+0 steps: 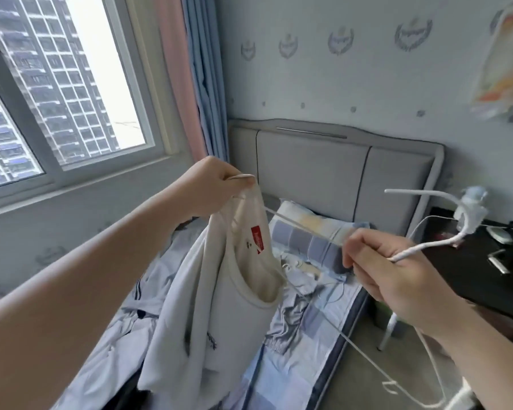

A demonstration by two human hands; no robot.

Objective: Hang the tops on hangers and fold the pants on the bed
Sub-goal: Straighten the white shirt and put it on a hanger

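**A:** What fills the middle of the head view?

**B:** A person's left hand, upper centre, has its fingers curled tight round the shoulder edge of a white top. The top hangs down above the bed, and a red label shows inside its neck.

**A:** And the other hand?

**B:** The right hand, centre right, has its fingers closed round the neck of a white hanger. The hook curves up toward the upper right. One arm of the hanger runs left to the top's collar.

**A:** What lies on the bed?

**B:** A checked pillow rests against the grey headboard. More pale clothes are heaped at lower left, beneath the hanging top.

**A:** Where are the edges?

**B:** The bed's right edge slants from bottom centre up to the headboard. A narrow strip of floor separates it from a dark desk at right, which carries small items too blurred to name. A window and curtains fill the upper left.
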